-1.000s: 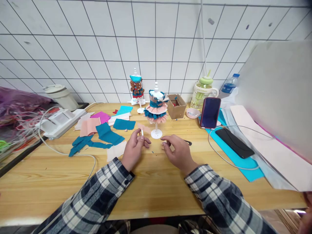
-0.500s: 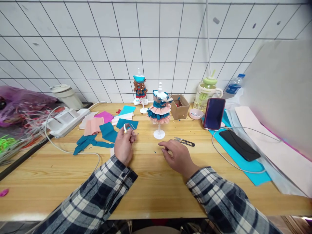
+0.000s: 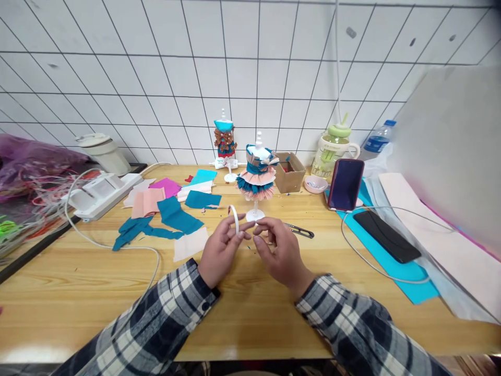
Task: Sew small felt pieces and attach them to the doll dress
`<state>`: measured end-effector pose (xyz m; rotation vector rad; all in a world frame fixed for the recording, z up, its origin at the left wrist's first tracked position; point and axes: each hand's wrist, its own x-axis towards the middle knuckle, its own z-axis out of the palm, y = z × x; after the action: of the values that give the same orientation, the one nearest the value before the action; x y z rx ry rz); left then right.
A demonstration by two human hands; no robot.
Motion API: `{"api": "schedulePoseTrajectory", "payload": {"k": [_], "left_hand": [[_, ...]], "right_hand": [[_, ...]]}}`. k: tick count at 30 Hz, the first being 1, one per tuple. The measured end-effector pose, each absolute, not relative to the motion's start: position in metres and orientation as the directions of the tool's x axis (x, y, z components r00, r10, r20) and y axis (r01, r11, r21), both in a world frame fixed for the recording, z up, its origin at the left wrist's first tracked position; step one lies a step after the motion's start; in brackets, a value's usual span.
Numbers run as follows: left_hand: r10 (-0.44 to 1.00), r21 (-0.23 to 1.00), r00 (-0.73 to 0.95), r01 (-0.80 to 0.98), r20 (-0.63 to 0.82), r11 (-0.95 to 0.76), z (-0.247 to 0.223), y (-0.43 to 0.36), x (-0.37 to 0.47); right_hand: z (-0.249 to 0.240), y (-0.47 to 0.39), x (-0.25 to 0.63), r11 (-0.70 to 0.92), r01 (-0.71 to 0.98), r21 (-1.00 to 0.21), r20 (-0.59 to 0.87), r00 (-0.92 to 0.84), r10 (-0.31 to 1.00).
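Observation:
Between its fingers my left hand (image 3: 223,245) holds a thin white strip (image 3: 234,216) that curves upward. Close by on the right is my right hand (image 3: 284,253), fingers bent, their tips beside my left fingertips; whatever they may pinch is too small to make out. Just beyond both hands stands a small white dress form (image 3: 255,180) in ruffled teal and pink paper, its round base partly behind my fingers. Thread snips (image 3: 301,231) lie right of it, partly hidden by my right hand. A pale pink paper piece (image 3: 191,244) lies left of my left hand.
Teal paper pieces (image 3: 178,215) and a power strip (image 3: 105,196) lie to the left. Behind are a second dress form (image 3: 225,138), a cardboard box (image 3: 290,175) and a pink dish (image 3: 315,184). Phones (image 3: 345,184) and a cable are at right.
My left hand has moved right with the white strip, close to my right hand, uncovering the pale pink paper. My right hand has shifted only slightly.

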<state>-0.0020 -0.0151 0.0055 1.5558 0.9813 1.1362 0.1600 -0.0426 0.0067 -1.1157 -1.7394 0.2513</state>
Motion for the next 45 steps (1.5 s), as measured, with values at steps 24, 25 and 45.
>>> {"api": "schedulePoseTrajectory", "payload": {"k": [24, 25, 45], "left_hand": [[0.833, 0.788, 0.533, 0.444, 0.150, -0.426, -0.005, -0.031, 0.006], [0.832, 0.784, 0.536, 0.451, 0.143, -0.426, -0.004, -0.031, 0.006], [0.848, 0.633, 0.515, 0.617, 0.125, -0.468, 0.014, -0.019, -0.003]], "right_hand": [[-0.004, -0.039, 0.177, 0.506, 0.653, -0.564, 0.528, -0.186, 0.829], [-0.004, -0.038, 0.177, 0.502, 0.650, -0.571, 0.517, -0.190, 0.834], [-0.001, -0.042, 0.176, 0.549, 0.578, -0.604, 0.591, -0.136, 0.795]]}}
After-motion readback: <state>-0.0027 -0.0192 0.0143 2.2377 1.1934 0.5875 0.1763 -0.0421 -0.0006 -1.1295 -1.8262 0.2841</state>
